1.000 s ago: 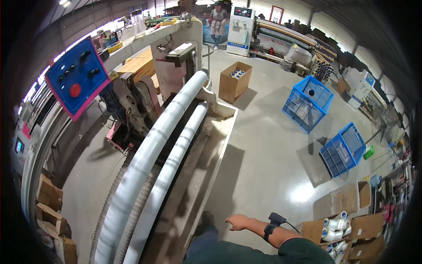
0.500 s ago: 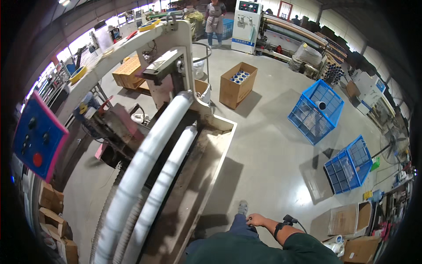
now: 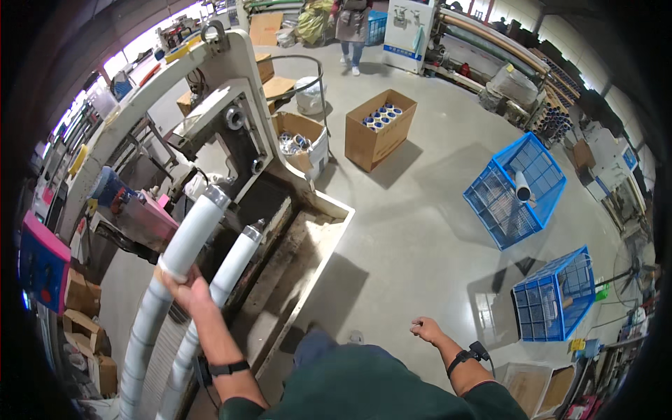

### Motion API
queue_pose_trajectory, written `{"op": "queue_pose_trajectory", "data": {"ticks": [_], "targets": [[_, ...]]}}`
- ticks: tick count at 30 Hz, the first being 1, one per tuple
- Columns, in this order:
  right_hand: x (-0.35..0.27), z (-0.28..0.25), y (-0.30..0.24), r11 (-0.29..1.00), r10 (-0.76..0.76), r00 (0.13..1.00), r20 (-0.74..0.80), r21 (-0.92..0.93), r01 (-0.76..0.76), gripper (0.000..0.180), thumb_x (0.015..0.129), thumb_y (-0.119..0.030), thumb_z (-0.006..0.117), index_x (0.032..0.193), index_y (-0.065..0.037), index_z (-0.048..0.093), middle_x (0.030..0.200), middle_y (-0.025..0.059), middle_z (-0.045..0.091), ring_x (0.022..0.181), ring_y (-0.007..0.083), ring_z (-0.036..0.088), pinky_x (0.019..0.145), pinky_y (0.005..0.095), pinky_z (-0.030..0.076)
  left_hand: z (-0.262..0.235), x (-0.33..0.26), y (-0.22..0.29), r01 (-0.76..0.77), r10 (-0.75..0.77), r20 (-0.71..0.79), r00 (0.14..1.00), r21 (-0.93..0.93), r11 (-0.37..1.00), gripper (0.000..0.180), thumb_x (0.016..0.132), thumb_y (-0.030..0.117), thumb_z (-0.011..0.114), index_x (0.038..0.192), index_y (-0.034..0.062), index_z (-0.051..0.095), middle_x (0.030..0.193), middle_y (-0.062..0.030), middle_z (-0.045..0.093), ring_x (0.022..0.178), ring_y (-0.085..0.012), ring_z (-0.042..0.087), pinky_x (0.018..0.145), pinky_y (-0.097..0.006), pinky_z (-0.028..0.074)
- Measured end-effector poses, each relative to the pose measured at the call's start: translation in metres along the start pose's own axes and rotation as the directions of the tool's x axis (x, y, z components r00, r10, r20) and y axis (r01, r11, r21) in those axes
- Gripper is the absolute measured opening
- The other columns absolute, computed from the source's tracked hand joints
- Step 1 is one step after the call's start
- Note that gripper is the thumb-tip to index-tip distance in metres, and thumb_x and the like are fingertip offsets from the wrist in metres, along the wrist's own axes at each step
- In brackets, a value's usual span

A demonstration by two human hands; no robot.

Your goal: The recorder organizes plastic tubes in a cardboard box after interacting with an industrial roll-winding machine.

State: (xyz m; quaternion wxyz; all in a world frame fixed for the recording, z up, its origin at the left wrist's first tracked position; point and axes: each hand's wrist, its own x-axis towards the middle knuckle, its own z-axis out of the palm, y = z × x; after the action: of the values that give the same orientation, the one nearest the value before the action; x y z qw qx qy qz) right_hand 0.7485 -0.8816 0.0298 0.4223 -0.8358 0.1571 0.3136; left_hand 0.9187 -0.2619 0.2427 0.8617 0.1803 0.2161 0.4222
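My left hand [image 3: 183,288] is wrapped around the thick upper white roll [image 3: 192,238], which sits on a machine shaft with a bare metal end. The thumb side shows; some fingers are hidden behind the roll. Beneath my wrist runs a thinner white roll [image 3: 234,263], parallel to the first and also ending in a metal tip. My right hand [image 3: 425,329] hangs over the floor to the right of my body, its fingers loosely bent and apart, with nothing visible in it. Both forearms wear black straps with small devices.
The machine's white frame [image 3: 248,84] and tray edge [image 3: 329,238] stand at my left, with a blue control panel [image 3: 45,266] beyond. A cardboard box [image 3: 374,143] of small rolls sits ahead. Blue crates [image 3: 500,213] stand at right. A person [image 3: 350,31] is far ahead.
My left hand has come into view and onto the thick roll. That roll's end now stands apart from the machine's side frame. My right hand has moved away from my leg; the view has shifted.
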Motion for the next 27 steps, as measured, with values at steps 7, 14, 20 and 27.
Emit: {"op": "queue_pose_trajectory", "data": {"ticks": [7, 14, 20, 27], "targets": [[0.031, -0.042, 0.024, 0.926, 0.273, 0.962, 0.031, 0.263, -0.271, 0.042, 0.076, -0.018, 0.069, 0.112, 0.004, 0.060, 0.084, 0.0130, 0.067, 0.076, 0.0186, 0.064, 0.069, 0.0316, 0.051, 0.101, 0.001, -0.176, 0.083, -0.074, 0.096, 0.993, -0.087, 0.993, 0.049, 0.082, 0.025, 0.070, 0.119, -0.0007, 0.051, 0.105, -0.0149, 0.056, 0.108, -0.0350, 0.055, 0.095, -0.044, 0.048], [0.053, -0.110, -0.014, 0.846, 0.433, 0.898, -0.077, 0.379, -0.375, 0.038, 0.080, -0.013, 0.066, 0.113, 0.005, 0.057, 0.088, 0.0118, 0.067, 0.071, 0.0172, 0.063, 0.061, 0.0291, 0.049, 0.135, -0.001, -0.382, 0.390, -0.453, 0.206, 0.867, 0.285, 0.876, 0.040, 0.089, 0.024, 0.063, 0.121, 0.0054, 0.048, 0.104, -0.0099, 0.059, 0.093, -0.0234, 0.061, 0.074, -0.036, 0.057], [0.102, -0.169, -0.065, 0.704, 0.460, 0.873, -0.164, 0.666, -0.246, 0.039, 0.081, -0.010, 0.066, 0.114, 0.005, 0.054, 0.091, 0.0108, 0.066, 0.075, 0.0171, 0.064, 0.064, 0.0269, 0.049, 0.136, 0.001, -0.534, 0.727, -0.733, -0.139, 0.665, 0.342, 0.595, 0.049, 0.089, 0.043, 0.060, 0.126, 0.0123, 0.050, 0.116, -0.0105, 0.053, 0.103, -0.0311, 0.054, 0.091, -0.043, 0.047], [0.134, -0.217, -0.081, 0.771, 0.326, 0.929, -0.174, 0.618, -0.155, 0.039, 0.080, -0.008, 0.066, 0.115, 0.006, 0.054, 0.091, 0.0106, 0.066, 0.077, 0.0160, 0.063, 0.065, 0.0265, 0.049, 0.251, 0.132, -0.602, 0.560, -0.615, 0.029, 0.788, 0.383, 0.735, 0.054, 0.092, 0.037, 0.057, 0.133, 0.0065, 0.039, 0.132, -0.0254, 0.044, 0.115, -0.0330, 0.053, 0.092, -0.039, 0.047]]}}
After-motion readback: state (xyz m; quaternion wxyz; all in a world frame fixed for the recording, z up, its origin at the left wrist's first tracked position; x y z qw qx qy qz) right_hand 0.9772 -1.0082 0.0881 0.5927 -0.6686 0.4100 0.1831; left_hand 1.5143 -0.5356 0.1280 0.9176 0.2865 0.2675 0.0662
